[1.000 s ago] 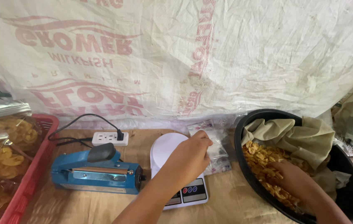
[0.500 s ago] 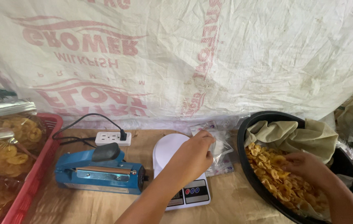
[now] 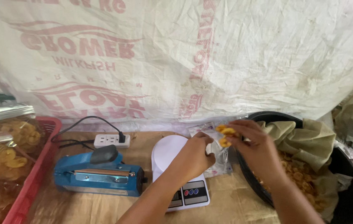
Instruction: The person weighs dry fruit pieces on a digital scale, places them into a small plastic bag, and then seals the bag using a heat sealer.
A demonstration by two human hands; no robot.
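Two hands meet above the white scale (image 3: 172, 155): the left hand (image 3: 195, 155) pinches open a clear plastic bag (image 3: 218, 159) while the right hand (image 3: 253, 145) grips yellow chips (image 3: 226, 135) over its mouth, so filling looks underway, calling for a release into the bag.

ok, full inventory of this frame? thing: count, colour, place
chips in hand: a few, yellow, right fingers
clear bag: 1, transparent, beside scale
scale: 1, white, table centre
heat sealer: 1, blue, left of scale
power strip: 1, white, behind sealer
basin: 1, black, right, holding chips
cloth: 1, olive, lining basin
crate: 1, red, far left
bagged chips: several, yellow, in crate
sack backdrop: 1, white, rear
left hand: at bag
right hand: pinching chips
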